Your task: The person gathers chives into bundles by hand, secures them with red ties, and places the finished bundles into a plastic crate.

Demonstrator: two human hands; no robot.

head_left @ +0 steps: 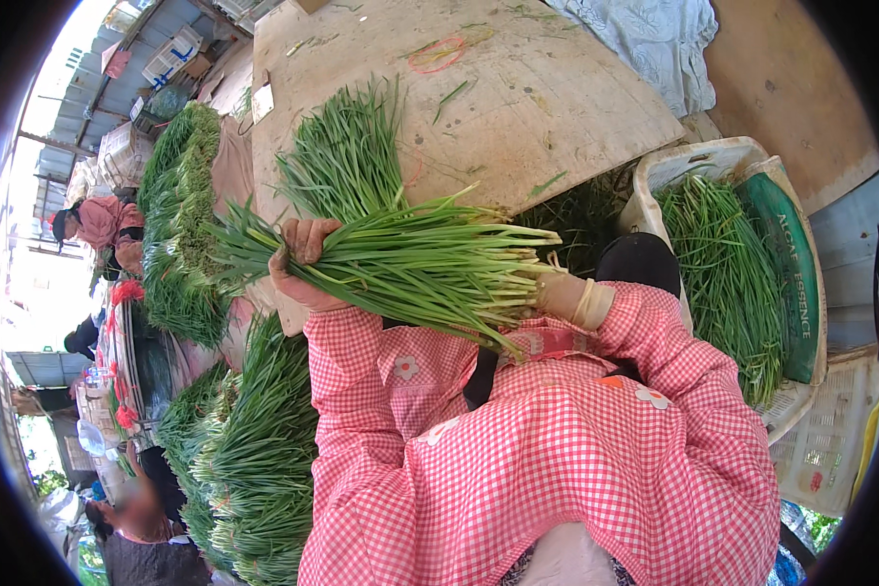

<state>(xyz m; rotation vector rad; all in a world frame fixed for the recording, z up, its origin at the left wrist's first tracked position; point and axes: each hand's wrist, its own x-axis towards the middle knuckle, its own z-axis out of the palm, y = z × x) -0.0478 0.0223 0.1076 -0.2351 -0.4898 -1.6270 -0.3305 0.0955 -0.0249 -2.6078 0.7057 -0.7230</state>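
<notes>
The left hand (303, 262) closes around the leafy end of a bunch of garlic chives (410, 264), held level above the wooden board (557, 107); the gloved right hand (562, 296) steadies the cut stems, its fingers hidden.

One white sack (698, 161) stands at right beside the desk (518, 107), its mouth rolled open and its outer face carrying a green printed panel (786, 264) with pale lettering. Just below it at lower right lies a flat white printed sheet or bag (830, 439) with small dark text and a red mark. White crates or cartons (171, 54) are stacked at upper left, too small to detail.
</notes>
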